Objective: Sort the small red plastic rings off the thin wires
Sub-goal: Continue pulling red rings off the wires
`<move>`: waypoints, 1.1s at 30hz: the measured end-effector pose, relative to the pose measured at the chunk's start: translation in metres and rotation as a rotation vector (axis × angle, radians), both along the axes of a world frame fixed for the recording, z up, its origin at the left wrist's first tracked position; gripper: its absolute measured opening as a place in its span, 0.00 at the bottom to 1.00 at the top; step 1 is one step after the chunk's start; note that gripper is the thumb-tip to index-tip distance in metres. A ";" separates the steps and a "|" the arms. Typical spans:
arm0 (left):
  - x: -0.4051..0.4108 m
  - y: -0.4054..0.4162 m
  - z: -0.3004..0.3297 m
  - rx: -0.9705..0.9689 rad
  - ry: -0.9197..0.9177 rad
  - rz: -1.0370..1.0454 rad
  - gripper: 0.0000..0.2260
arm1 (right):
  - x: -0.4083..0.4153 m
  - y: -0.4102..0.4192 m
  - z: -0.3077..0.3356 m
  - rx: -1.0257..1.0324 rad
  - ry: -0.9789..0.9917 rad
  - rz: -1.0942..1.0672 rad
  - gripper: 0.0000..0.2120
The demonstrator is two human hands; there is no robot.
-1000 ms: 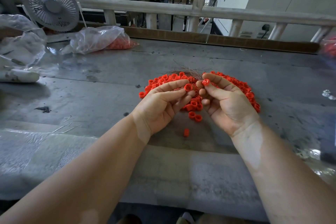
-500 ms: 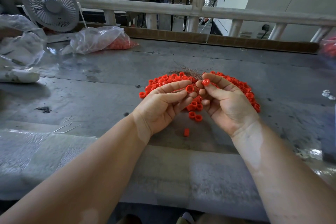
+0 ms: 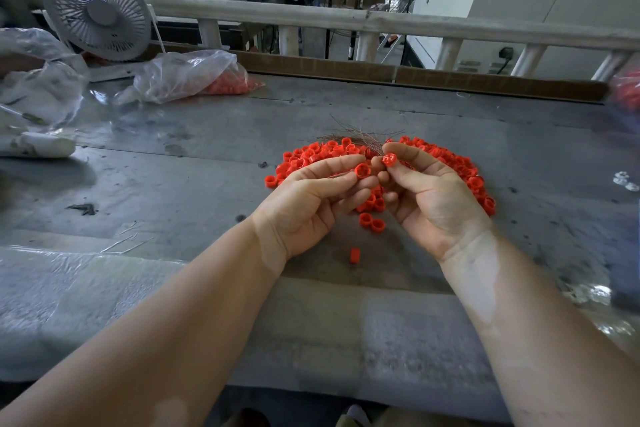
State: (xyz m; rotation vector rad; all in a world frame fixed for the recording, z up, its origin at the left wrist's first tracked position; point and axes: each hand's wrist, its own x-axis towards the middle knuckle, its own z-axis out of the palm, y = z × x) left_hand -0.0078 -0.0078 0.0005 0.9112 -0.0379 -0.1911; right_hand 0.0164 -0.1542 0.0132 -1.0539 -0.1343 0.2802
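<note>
Red ring (image 3: 362, 170) pinched in left hand (image 3: 311, 204); another (image 3: 388, 159) in right hand (image 3: 429, 198) (palms up).

Both forearms (image 3: 194, 315) bare, no sleeves or gloves.

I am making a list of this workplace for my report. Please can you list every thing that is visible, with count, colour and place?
red rings: many, red, heaped on the table centre behind the hands
lone ring: one, red, alone on the table nearer than the heap
thin wires: a bundle, brownish, at the heap's far edge
table: one, grey, across the view
plastic bag: one, clear, holding red pieces, far left
fan: one, grey-white, far left behind the bag
railing: one, whitish, behind the table
left hand: one, pinches a red ring at its fingertips
right hand: one, pinches another red ring
</note>
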 end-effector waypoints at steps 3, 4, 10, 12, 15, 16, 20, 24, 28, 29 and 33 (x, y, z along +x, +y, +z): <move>0.001 0.000 0.000 -0.007 0.011 -0.001 0.10 | -0.001 -0.001 0.000 -0.007 -0.012 0.001 0.10; 0.001 0.000 -0.001 -0.009 0.015 0.003 0.10 | -0.001 -0.001 0.000 -0.013 -0.017 0.000 0.11; 0.001 -0.001 -0.001 -0.012 0.020 0.031 0.10 | -0.001 -0.001 0.001 -0.013 -0.001 -0.011 0.12; 0.002 -0.001 -0.001 -0.013 0.024 0.036 0.10 | 0.000 -0.001 0.001 -0.015 0.004 -0.016 0.12; 0.002 0.000 -0.001 -0.007 0.029 0.035 0.10 | 0.000 0.000 0.001 -0.015 0.009 -0.014 0.07; 0.002 0.000 -0.001 -0.007 0.029 0.033 0.10 | 0.000 0.000 0.001 -0.012 0.010 -0.014 0.06; 0.001 0.000 -0.001 -0.005 0.035 0.032 0.10 | 0.000 0.000 0.001 -0.016 0.012 -0.023 0.06; 0.001 0.000 0.000 0.008 0.036 0.036 0.10 | 0.000 -0.001 0.000 -0.025 0.012 -0.032 0.06; 0.000 -0.001 0.001 0.010 0.038 0.045 0.10 | 0.000 -0.001 0.001 -0.013 0.003 -0.042 0.08; 0.000 -0.001 0.001 0.008 0.039 0.047 0.10 | 0.000 -0.001 0.001 -0.011 0.005 -0.047 0.08; 0.000 -0.001 0.002 0.001 0.044 0.046 0.10 | 0.000 -0.001 0.002 -0.017 0.022 -0.050 0.07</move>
